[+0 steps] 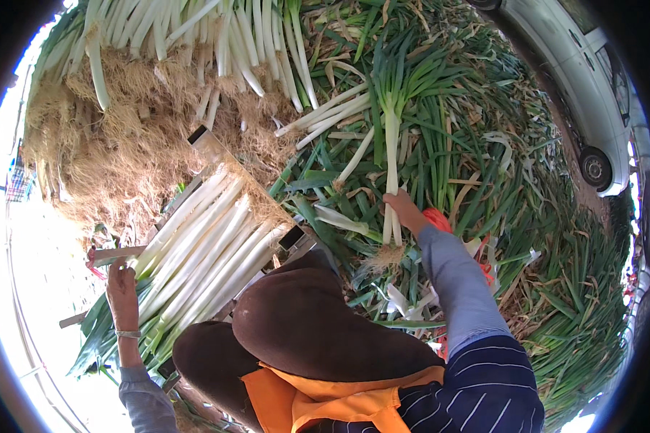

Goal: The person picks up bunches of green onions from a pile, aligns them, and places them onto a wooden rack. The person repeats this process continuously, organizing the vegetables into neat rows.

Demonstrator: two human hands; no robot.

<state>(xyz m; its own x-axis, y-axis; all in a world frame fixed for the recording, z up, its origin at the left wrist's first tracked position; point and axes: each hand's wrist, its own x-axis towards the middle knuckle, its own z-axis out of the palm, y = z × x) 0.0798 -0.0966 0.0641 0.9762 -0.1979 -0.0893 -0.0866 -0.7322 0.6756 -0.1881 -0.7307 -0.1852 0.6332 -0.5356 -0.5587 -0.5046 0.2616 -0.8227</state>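
Note:
My right hand (403, 208) is closed round the white stalks of a few long green onions (392, 146), low down near their roots, with the leaves spread away from me. At the left, my left hand (122, 281) is beside a bundle of trimmed white-stalked green onions (206, 243), its fingers bent near the bundle's outer edge. That bundle lies on a metal and wood rack, root ends against a metal plate (244, 176) with black ends. Whether the left fingers grip a stalk cannot be told.
Untrimmed green onions with brown roots (130, 124) are heaped at the upper left. Loose leaves (563, 303) cover the ground at the right. My knees (314, 319) are beside the rack. A white vehicle (569, 81) stands at the upper right. Red plastic strips (437, 220) lie by my right forearm.

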